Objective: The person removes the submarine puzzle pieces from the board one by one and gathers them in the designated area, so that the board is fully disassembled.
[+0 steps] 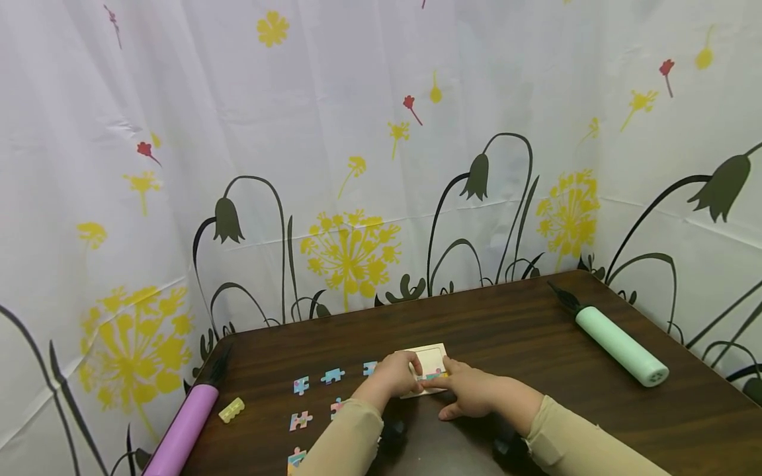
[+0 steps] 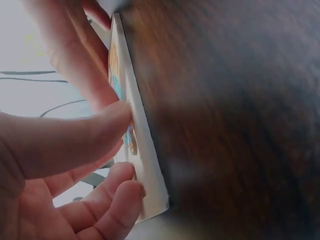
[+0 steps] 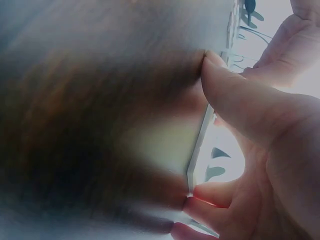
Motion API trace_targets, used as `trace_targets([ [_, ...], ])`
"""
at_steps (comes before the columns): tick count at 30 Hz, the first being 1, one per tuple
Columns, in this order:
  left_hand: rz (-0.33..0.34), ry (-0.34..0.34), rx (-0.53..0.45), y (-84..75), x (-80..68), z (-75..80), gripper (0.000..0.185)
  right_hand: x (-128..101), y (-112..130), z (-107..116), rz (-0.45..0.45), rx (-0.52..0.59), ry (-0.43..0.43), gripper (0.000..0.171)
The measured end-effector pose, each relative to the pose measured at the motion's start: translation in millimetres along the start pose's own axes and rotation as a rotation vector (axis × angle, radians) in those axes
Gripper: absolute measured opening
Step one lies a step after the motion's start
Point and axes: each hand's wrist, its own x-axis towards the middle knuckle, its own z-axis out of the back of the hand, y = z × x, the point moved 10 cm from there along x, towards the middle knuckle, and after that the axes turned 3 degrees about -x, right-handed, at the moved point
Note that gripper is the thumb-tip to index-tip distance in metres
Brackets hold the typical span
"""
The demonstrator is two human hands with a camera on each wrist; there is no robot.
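A small cream puzzle board (image 1: 433,359) lies flat on the dark wooden table (image 1: 536,330), with both hands on its near edge. My left hand (image 1: 393,377) curls its fingers against the board (image 2: 145,165), and its thumb (image 2: 100,130) presses on coloured pieces set in it. My right hand (image 1: 470,391) lies low beside it, with the index finger stretched onto the board and the thumb (image 3: 235,95) touching the table at the board's edge (image 3: 200,145). Several loose puzzle pieces (image 1: 301,385) lie to the left.
A purple cylinder (image 1: 181,430) lies at the table's left edge with a small yellow block (image 1: 231,410) beside it. A mint-green cylinder (image 1: 622,345) lies at the right. A flowered white curtain (image 1: 357,165) closes off the back and sides.
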Motion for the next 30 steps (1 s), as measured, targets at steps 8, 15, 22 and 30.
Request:
trace_targets([
  [8,0.030,-0.022,-0.016,1.9,0.6,0.6,0.021,-7,-11,0,-0.034,0.146,0.013,0.089],
  [15,0.022,-0.041,-0.005,0.6,0.3,2.3,0.021,-19,-17,8,-0.014,0.071,0.016,0.085],
  [22,0.039,-0.043,0.013,-0.3,-1.1,4.0,0.022,-25,-15,11,0.038,0.019,0.005,0.074],
  [30,0.042,-0.040,-0.005,-1.2,-3.6,3.5,0.020,-22,-11,13,0.055,-0.078,-0.006,0.067],
])
